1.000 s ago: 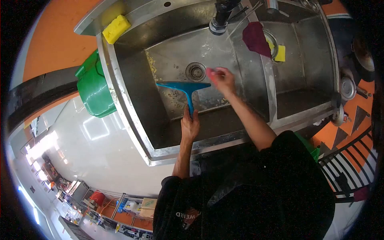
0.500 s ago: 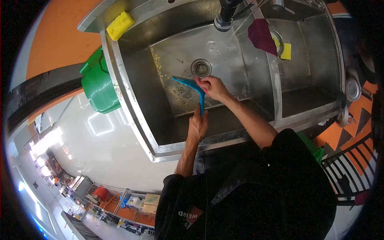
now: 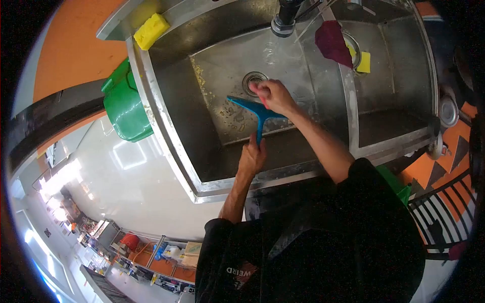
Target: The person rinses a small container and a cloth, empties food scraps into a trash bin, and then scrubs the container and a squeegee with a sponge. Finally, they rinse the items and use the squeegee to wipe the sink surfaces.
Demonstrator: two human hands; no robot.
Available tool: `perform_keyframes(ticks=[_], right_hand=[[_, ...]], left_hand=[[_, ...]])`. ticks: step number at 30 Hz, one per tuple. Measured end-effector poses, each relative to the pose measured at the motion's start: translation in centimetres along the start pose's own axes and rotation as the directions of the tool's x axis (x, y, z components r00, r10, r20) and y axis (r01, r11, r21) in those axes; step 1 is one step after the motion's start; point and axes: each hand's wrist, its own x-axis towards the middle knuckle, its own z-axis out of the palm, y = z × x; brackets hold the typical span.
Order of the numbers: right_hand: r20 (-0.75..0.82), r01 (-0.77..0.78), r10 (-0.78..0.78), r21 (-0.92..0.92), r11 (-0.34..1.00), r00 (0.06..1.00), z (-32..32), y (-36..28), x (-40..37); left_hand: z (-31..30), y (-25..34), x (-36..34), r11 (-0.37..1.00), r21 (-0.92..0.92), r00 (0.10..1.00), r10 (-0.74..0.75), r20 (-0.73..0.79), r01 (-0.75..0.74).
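Your left hand point(image 3: 252, 157) grips the squeegee point(image 3: 249, 107) handle in the sink point(image 3: 172, 113). Your right hand point(image 3: 273, 96), curled over the blade, has moved toward 12 o'clock, beside the drain point(image 3: 251, 78); its grip I cannot tell.

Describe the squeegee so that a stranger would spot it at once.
Start at the steel double sink and take its left basin. Just below the round drain is a T-shaped squeegee, handle in the left hand, right hand on its blade. It is the only bright blue thing there.
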Motion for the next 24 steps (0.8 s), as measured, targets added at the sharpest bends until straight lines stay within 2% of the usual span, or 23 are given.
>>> perform_keyframes(ticks=[1, 3, 4, 5, 6, 7, 8, 9, 11, 13, 14, 16, 19, 21, 23, 24], right_hand=[[-0.003, 0.000, 0.000, -0.001, 1.000, 1.000, 0.1, 1.3, -0.6], [-0.117, 0.252, -0.248, 0.025, 0.967, 0.962, 2.2, 5.2, -1.8], [-0.222, 0.256, -0.244, 0.026, 0.966, 0.944, 3.2, 5.0, -2.2], [-0.223, 0.254, -0.241, 0.032, 0.967, 0.945, 3.7, 4.7, -1.8], [-0.267, 0.231, -0.210, 0.048, 0.972, 0.940, 4.2, 4.4, -1.2], [-0.312, 0.209, -0.178, 0.066, 0.976, 0.933, 4.8, 3.7, -0.6], [-0.319, 0.210, -0.177, 0.073, 0.975, 0.931, 5.1, 2.7, 0.2], [-0.272, 0.161, -0.135, 0.077, 0.984, 0.953, 5.3, 1.7, 1.2], [-0.235, 0.115, -0.093, 0.081, 0.990, 0.968, 6.0, 1.4, 3.6], [-0.172, 0.234, -0.231, 0.000, 0.972, 0.958, 6.5, 1.3, 5.3], [-0.175, 0.235, -0.231, 0.001, 0.972, 0.957, 6.3, 1.2, 5.3], [-0.173, 0.411, -0.439, -0.177, 0.894, 0.882, 5.9, 0.7, 5.3], [-0.180, 0.480, -0.525, -0.241, 0.843, 0.832, 4.7, 1.2, 3.7], [-0.135, 0.466, -0.502, -0.233, 0.854, 0.854, 3.9, 2.6, 1.2], [-0.084, 0.447, -0.474, -0.228, 0.865, 0.876, 3.1, 5.0, -1.3], [-0.159, 0.402, -0.417, -0.120, 0.908, 0.895, 3.2, 6.9, -2.6]], left_hand=[[0.3, -0.4, 0.0, 0.998, 0.039, 0.998, 0.056, -0.021, -0.056], [0.5, -0.5, -0.1, 0.990, 0.085, 0.993, 0.114, -0.037, -0.111], [0.7, -0.2, -0.3, 0.977, 0.193, 0.995, 0.095, -0.010, -0.091], [0.8, -0.1, -0.6, 0.952, 0.298, 0.997, 0.070, 0.014, -0.071], [1.0, -0.4, -0.7, 0.950, 0.305, 0.998, 0.063, 0.015, -0.065], [1.2, -0.9, -0.8, 0.943, 0.312, 0.992, 0.126, -0.001, -0.120], [1.2, -1.0, -0.7, 0.930, 0.321, 0.981, 0.194, -0.016, -0.179], [1.1, -0.9, -0.6, 0.925, 0.330, 0.980, 0.200, -0.011, -0.186], [1.0, -0.3, -0.7, 0.929, 0.343, 0.990, 0.135, 0.030, -0.138], [0.9, 0.2, -0.8, 0.924, 0.354, 0.989, 0.141, 0.031, -0.143], [1.0, 0.4, -1.0, 0.923, 0.358, 0.990, 0.140, 0.025, -0.139], [1.0, 0.4, -0.9, 0.918, 0.374, 0.992, 0.119, 0.049, -0.128], [1.1, -0.1, -0.9, 0.906, 0.406, 0.993, 0.092, 0.079, -0.116], [1.0, 0.1, -1.0, 0.901, 0.418, 0.992, 0.089, 0.090, -0.119], [0.3, 0.9, -1.1, 0.916, 0.399, 0.999, 0.038, 0.027, -0.046], [0.3, 0.5, -1.0, 0.919, 0.391, 0.999, 0.032, 0.027, -0.040]])
